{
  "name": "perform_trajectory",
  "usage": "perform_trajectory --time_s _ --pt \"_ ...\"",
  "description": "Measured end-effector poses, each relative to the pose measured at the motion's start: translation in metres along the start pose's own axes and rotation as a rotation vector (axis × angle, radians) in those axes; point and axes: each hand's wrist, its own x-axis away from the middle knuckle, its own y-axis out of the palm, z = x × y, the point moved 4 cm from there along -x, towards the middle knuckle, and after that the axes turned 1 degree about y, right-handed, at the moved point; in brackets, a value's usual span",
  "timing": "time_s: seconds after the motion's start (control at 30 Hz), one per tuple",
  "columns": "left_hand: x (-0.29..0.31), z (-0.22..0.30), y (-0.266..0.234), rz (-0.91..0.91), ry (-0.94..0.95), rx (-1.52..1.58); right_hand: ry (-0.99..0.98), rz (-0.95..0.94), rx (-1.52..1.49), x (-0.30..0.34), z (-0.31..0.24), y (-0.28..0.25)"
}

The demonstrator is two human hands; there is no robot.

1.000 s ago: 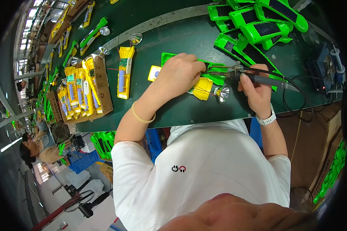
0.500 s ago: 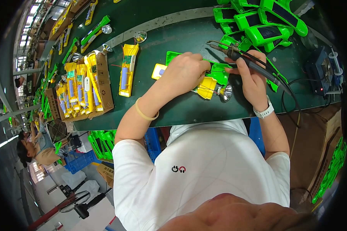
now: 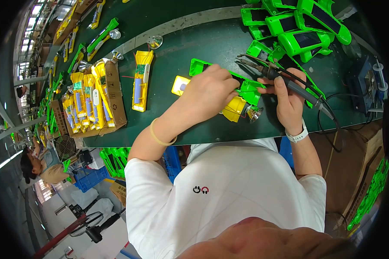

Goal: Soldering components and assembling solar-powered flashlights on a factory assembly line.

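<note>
My right hand (image 3: 290,101) is wrapped around a soldering iron (image 3: 299,90), whose bare metal tip points up and left, clear of the workpiece. My left hand (image 3: 214,88) is closed, its fingertips pinched over a green lamp casing (image 3: 252,91); what they grip is hidden. Under that hand lies a yellow casing half (image 3: 233,109), its white-faced end (image 3: 180,84) showing on the other side. A shiny reflector (image 3: 255,114) hangs on wires at its right. Between both hands runs a thin dark wire, close to my right fingertips.
Left of my arm lies another yellow casing (image 3: 142,82) with a battery and wired reflector. A cardboard box (image 3: 117,93) holds several more. Green casings with dark panels (image 3: 306,39) pile up at the back right. A blue soldering station (image 3: 360,82) stands far right, its cable looping nearby.
My right hand and the soldering iron have shifted slightly right and down. The yellow casing and reflector have moved a little the same way, and the reflector has turned. My left hand remains closed.
</note>
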Motion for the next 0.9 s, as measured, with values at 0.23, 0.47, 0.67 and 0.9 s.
perform_trajectory --time_s 0.23,0.47,0.67,0.9 --pt "0.047 -0.016 -0.022 0.034 -0.703 1.241 0.026 0.020 0.001 0.000 0.003 -0.005" --pt "0.059 -0.026 -0.012 0.288 -0.624 1.094 -0.105 0.135 -0.009 0.006 -0.015 -0.007" --pt "0.025 -0.051 -0.029 0.167 -0.029 0.004 0.106 0.070 0.039 0.005 -0.001 0.027" --pt "0.019 -0.071 -0.027 -0.085 -0.015 0.076 0.128 -0.004 0.128 0.005 0.015 0.034"
